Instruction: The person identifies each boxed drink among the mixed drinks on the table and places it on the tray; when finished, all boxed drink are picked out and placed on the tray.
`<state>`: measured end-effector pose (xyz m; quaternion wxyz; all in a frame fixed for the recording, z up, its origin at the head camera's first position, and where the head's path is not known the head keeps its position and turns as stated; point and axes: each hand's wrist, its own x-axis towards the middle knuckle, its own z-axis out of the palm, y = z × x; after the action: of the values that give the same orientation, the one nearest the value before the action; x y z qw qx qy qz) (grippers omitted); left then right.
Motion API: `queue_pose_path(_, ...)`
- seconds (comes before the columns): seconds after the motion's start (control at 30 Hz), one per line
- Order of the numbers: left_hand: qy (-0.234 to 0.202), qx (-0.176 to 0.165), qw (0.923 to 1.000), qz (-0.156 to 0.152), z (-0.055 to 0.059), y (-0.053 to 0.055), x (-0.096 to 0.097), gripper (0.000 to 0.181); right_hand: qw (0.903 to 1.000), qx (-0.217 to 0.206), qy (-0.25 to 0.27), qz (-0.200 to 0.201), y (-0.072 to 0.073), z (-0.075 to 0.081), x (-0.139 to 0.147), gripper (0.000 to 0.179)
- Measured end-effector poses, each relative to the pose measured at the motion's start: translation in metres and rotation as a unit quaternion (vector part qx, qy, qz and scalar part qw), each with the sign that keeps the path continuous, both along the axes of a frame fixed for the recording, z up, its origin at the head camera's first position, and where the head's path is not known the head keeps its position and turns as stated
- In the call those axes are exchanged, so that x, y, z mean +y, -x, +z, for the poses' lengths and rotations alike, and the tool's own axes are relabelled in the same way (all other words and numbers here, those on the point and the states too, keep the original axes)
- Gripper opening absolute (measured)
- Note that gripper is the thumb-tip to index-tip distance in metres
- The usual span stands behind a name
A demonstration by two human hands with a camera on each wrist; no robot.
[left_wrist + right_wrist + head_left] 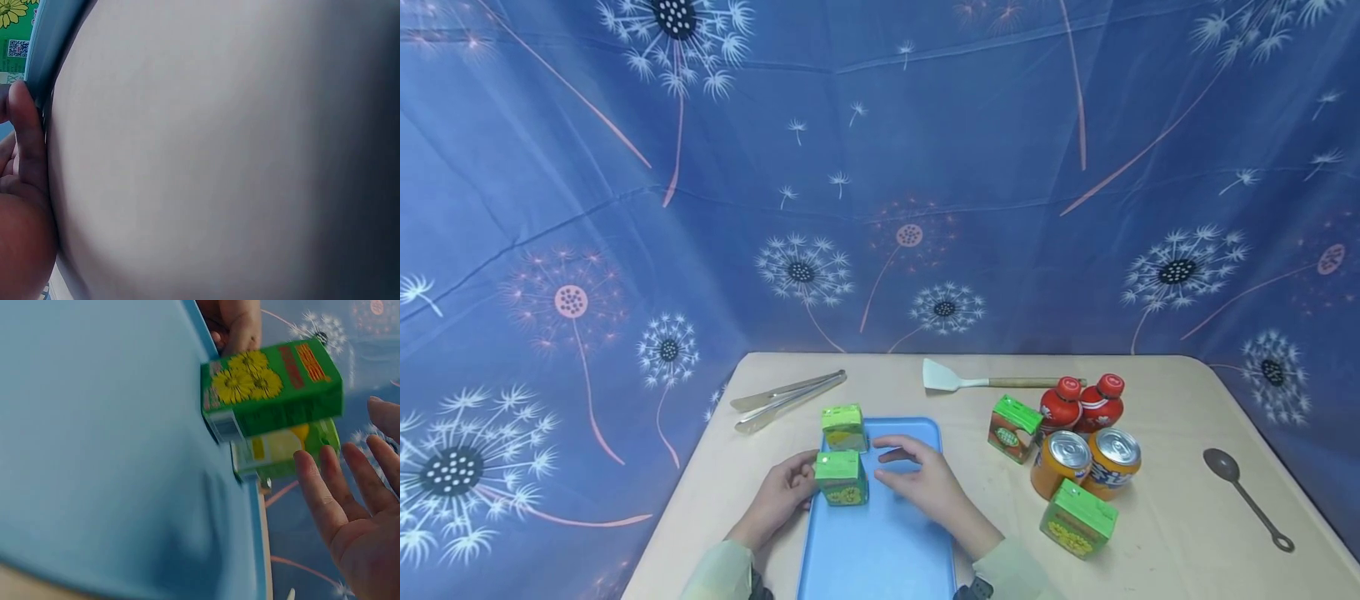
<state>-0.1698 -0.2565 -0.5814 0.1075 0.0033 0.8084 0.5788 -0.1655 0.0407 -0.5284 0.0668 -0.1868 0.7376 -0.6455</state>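
Near the left rim of the blue tray point(887, 550), a green chrysanthemum drink carton point(842, 479) stands upright, with a lighter green carton point(844, 427) right behind it. My left hand point(782, 493) is at the front carton's left side, fingers loosely bent beside it and the tray's rim. In the left wrist view only part of this hand point(25, 144) shows, next to a corner of the green carton point(17, 37). Over the tray, to the right of the cartons, my right hand point(925, 487) hovers with its fingers spread and nothing in them, as the right wrist view also shows.
To the right stand another green-topped carton point(1015, 429), two red bottles point(1062, 406), two orange cans point(1060, 462) and a green chrysanthemum carton point(1078, 518). Metal tongs point(790, 402) and a white spatula point(955, 380) lie at the back. A dark spoon point(1247, 498) lies far right.
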Motion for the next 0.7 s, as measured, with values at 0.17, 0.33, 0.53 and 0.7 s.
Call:
queue_pose_path(0.17, 0.004, 0.001, 1.0, 0.002, 0.0, 0.0, 0.0, 0.058, 0.9995, 0.021, 0.022, -0.014, 0.0, 0.005, 0.021, 0.039)
queue_pose_path(0.33, 0.012, -0.003, 0.9999, 0.003, 0.0, 0.0, -0.001, 0.059, 0.9982, 0.046, 0.031, -0.023, -0.002, 0.009, 0.041, 0.039)
queue_pose_path(0.53, -0.003, 0.006, 1.0, -0.003, -0.002, -0.001, -0.001, 0.057, 0.9982, 0.053, 0.013, -0.026, -0.004, 0.016, 0.062, 0.039)
queue_pose_path(0.7, -0.006, 0.011, 0.9999, -0.008, 0.0, 0.0, 0.001, 0.057, 0.9967, 0.075, 0.015, -0.028, -0.009, 0.023, 0.076, 0.037)
